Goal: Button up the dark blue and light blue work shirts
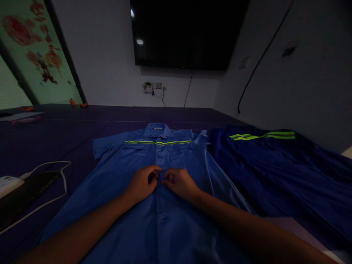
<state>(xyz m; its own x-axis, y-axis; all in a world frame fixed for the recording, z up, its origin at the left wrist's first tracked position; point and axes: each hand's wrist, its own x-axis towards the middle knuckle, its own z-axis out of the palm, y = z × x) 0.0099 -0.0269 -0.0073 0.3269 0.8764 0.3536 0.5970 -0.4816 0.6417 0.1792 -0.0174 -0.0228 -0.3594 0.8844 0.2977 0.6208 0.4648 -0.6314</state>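
A blue short-sleeved work shirt [137, 157] lies spread out face up, its collar pointing away from me. A yellow-green reflective stripe runs across its chest above two pockets. Over the front placket, at mid-chest, my left hand [145, 181] pinches the fabric between thumb and fingers. Just to its right, my right hand [178, 180] pinches the placket in the same way, the fingertips of both nearly meeting. Whether a button sits between them is too dark to tell. Lower on the placket a buttonhole [164, 219] shows.
To the right lies dark blue clothing [264, 165] with yellow-green bands. On the left, a white charger [11, 183] with a white cable [65, 179] rests on a black flat object [33, 198]. A television [187, 33] hangs on the far wall. Small orange objects [72, 102] lie by the door.
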